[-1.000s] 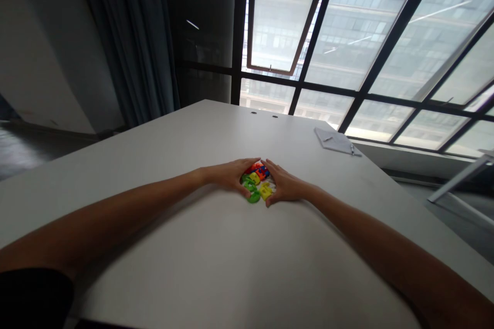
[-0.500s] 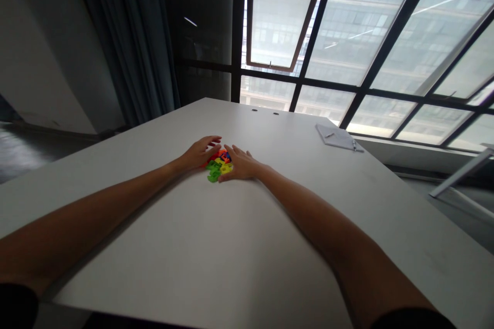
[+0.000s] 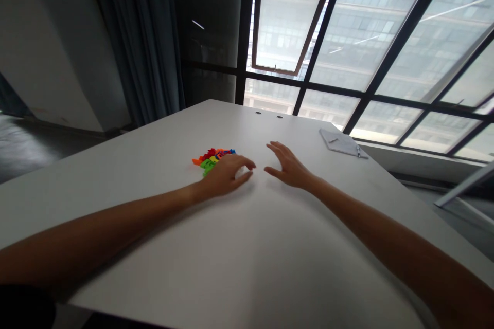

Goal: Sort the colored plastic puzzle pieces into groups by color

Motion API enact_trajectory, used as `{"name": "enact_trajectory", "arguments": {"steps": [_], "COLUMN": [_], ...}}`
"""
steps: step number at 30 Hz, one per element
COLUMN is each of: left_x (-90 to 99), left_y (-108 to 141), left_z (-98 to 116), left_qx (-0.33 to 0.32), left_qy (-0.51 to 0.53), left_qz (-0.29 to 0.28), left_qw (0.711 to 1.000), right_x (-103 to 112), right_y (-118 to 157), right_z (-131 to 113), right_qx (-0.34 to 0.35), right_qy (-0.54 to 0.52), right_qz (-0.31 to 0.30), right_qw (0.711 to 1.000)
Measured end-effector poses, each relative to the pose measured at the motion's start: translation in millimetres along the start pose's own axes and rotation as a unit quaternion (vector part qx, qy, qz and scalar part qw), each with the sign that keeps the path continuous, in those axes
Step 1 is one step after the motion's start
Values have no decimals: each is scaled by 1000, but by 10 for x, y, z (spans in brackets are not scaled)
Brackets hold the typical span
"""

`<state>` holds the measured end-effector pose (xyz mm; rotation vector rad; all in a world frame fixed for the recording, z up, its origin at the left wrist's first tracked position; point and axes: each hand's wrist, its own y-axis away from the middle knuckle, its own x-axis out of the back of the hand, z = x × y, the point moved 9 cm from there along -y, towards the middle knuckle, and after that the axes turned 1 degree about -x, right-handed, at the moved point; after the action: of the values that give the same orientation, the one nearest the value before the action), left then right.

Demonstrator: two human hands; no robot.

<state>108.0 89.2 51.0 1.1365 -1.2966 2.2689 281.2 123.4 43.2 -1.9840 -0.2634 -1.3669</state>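
A small heap of colourful plastic pieces [image 3: 210, 156], in red, orange, green, yellow and blue, lies on the white table [image 3: 216, 262]. Their exact kind is too small to make out. My left hand [image 3: 227, 174] is just in front and to the right of the heap, hiding part of it. Its thumb and fingers are apart, curved, with nothing seen between them. Farther right, my right hand [image 3: 289, 167] hovers over or rests on the table, fingers spread and empty. The fingertips of both hands point towards each other across a small gap.
White paper sheets [image 3: 341, 145] with a pen [image 3: 358, 151] on them lie near the table's right edge. Two dark round holes are at the far end. Beyond stand large windows [image 3: 293, 20] and a dark curtain [image 3: 142, 36]. A white metal frame [image 3: 463, 185] is at the right.
Both hands were around the heap; now my left hand has moved right, in front of it, and my right hand has moved away to the right. The heap looks more spread. The view has shifted slightly.
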Motion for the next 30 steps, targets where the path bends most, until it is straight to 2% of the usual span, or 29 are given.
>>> {"name": "enact_trajectory", "arguments": {"steps": [2,4,7,9,11,15,17,21,30], "left_x": [-230,-315,-283,-279,-373,-804,-944,-995,-961], "left_y": [28,24,-76,-141,-146,70,180,220,182], "left_z": [422,696,828,785,682,334,197,122,170], "left_qx": [-69,-105,-109,-99,-94,-60,-40,-28,-24], "left_qy": [30,41,33,14,-19,-67,-72,-78,-72], "left_qz": [-70,-93,-79,-77,-109,-268,-314,-319,-307], "left_qw": [995,989,990,992,989,959,946,944,949], "right_x": [296,511,646,567,351,-167,-282,-275,-225], "right_y": [332,614,901,1008,1082,1219,1252,1252,1258], "right_z": [193,330,343,251,158,116,141,181,181], "right_qx": [-22,-58,-91,-89,-84,-100,-110,-121,-125], "right_qy": [27,46,56,62,62,24,13,21,19], "right_qz": [22,28,29,7,-47,-180,-204,-192,-173], "right_qw": [999,997,994,994,993,978,973,974,977]}}
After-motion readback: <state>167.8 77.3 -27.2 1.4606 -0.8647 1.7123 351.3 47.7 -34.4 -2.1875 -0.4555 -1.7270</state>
